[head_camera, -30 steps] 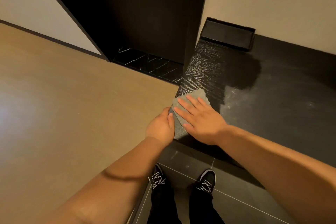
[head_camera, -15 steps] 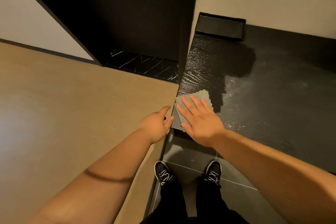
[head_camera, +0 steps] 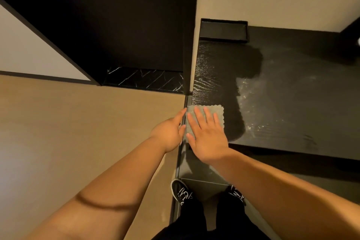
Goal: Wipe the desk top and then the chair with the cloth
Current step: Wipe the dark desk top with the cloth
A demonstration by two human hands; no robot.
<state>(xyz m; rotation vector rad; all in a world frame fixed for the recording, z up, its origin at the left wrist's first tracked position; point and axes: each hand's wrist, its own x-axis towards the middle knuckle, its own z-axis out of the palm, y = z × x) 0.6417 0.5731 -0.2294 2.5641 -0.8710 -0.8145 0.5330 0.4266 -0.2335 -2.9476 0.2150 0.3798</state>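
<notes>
Over the tan panel (head_camera: pixel 78 142) the left hand (head_camera: pixel 169 134) lies with its grip released, fingers loose, its forefinger tip at the left edge of the grey cloth (head_camera: pixel 215 112). The cloth lies flat on the near left corner of the dark surface (head_camera: pixel 292 115), pressed under the right hand (head_camera: pixel 209 138), whose grip is also released, fingers straight and spread. A black tray (head_camera: pixel 224 36) sits at the surface's far left corner by the wall.
</notes>
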